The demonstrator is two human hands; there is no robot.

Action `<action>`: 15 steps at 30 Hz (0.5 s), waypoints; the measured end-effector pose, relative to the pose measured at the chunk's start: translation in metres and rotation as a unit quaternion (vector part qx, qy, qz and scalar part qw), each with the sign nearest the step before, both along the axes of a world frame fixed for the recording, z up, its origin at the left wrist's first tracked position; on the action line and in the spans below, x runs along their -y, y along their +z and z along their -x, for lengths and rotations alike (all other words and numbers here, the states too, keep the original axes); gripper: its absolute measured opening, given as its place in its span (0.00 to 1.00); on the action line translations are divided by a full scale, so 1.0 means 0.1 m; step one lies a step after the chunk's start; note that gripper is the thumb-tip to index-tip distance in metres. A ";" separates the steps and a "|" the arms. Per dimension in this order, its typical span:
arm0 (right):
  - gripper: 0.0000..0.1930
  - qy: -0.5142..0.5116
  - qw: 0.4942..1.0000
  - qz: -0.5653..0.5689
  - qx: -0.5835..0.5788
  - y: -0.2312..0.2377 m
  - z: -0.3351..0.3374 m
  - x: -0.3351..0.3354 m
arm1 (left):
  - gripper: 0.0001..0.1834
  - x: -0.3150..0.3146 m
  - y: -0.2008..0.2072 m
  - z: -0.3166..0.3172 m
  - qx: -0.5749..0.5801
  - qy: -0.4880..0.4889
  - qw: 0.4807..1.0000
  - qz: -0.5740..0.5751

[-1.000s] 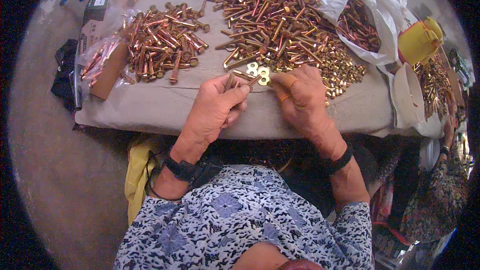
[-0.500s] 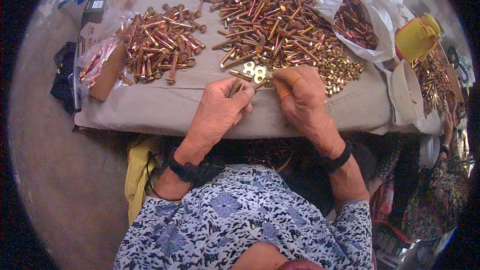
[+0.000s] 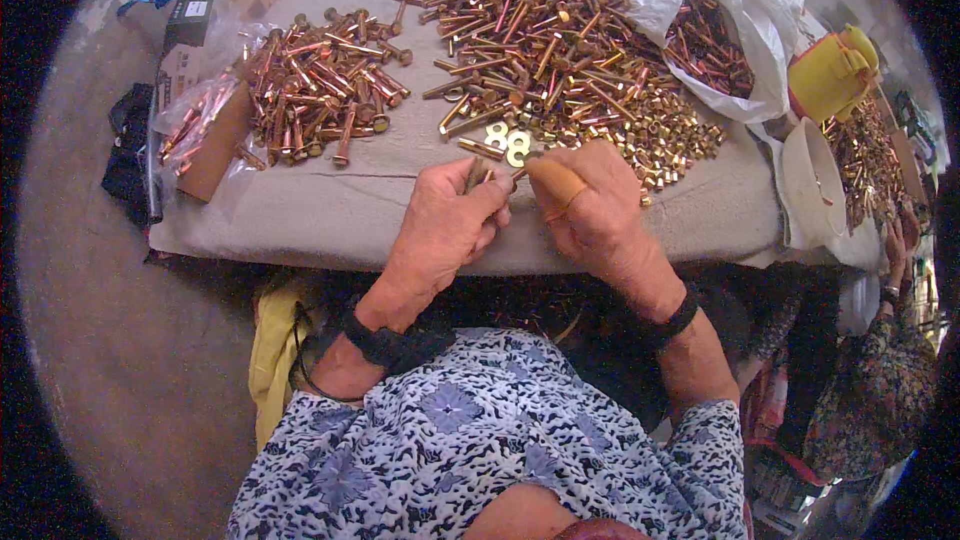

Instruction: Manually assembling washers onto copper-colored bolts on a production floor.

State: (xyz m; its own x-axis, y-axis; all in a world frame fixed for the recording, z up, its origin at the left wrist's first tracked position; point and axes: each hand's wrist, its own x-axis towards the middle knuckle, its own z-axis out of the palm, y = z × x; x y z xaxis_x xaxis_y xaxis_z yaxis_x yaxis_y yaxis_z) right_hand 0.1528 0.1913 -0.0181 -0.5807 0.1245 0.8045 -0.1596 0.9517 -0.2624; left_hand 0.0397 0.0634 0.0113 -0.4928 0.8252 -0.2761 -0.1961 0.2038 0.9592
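My left hand (image 3: 450,220) is closed around a brass-coloured bolt, whose shank points toward my right hand; another bolt seems to sit in the same grip. My right hand (image 3: 598,202), with an orange finger cover (image 3: 556,186), pinches at the end of that bolt; its fingertips hide what lies between them. Just beyond both hands are several flat gold washers (image 3: 517,147) and a loose sleeve-like piece (image 3: 481,148). A heap of small gold nuts or sleeves (image 3: 685,135) lies beyond my right hand. The large bolt pile (image 3: 530,35) rises behind it.
A second bolt pile (image 3: 325,90) lies at left beside a cardboard flap (image 3: 213,145) and clear plastic bag. At right are a white sack (image 3: 755,50) holding bolts, a yellow container (image 3: 832,78) and a white tub (image 3: 812,185). A co-worker's hand (image 3: 896,245) reaches in at far right.
My right hand has turned and shifted slightly left, closer to my left hand, so its orange finger cover shows more. My left hand has barely moved. Less of the bolt's shank shows between them.
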 end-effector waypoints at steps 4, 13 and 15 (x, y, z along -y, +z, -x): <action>0.14 0.057 0.997 0.025 0.051 0.02 0.02 0.01 | 0.06 0.04 -0.05 0.07 0.116 0.006 0.992 -0.050; 0.12 -0.100 0.992 -0.052 0.058 0.06 0.40 0.01 | 0.08 0.21 -0.04 0.41 0.128 0.105 0.979 -0.118; 0.11 -0.113 0.980 -0.118 0.118 0.05 0.51 0.05 | 0.09 0.24 -0.06 0.46 0.117 0.096 0.982 -0.110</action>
